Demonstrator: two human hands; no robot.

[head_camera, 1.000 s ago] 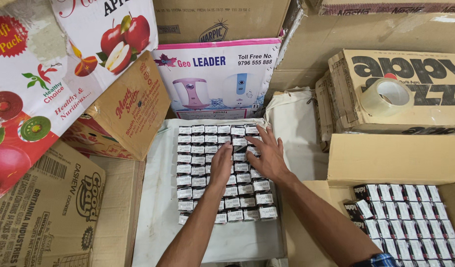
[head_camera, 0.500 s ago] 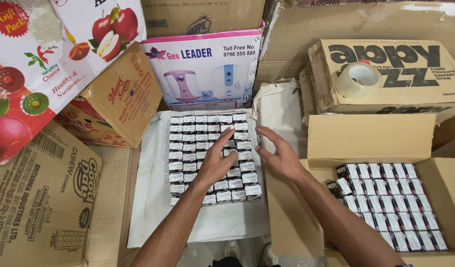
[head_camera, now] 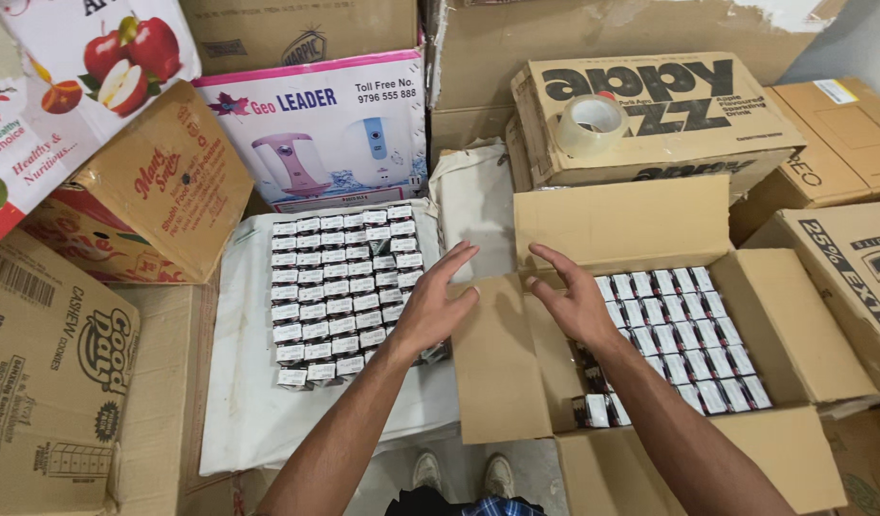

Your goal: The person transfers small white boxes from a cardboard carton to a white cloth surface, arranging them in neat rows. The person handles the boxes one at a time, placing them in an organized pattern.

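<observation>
Several small black-and-white cartons stand packed in a tight block on a white cloth. My left hand hovers open over the block's right edge, fingers spread, holding nothing. My right hand is open too, raised above the left flap of an open cardboard box. That box holds several rows of the same small cartons. The two hands face each other, palms inward, a short gap between them.
A roll of clear tape lies on a brown printed box at the back. Cardboard boxes crowd the left, back and right sides. A white appliance box leans behind the cloth. My feet show at the bottom.
Both hands have lifted off the block of cartons and moved right toward the open box. The view has shifted right, bringing the open box toward the centre.
</observation>
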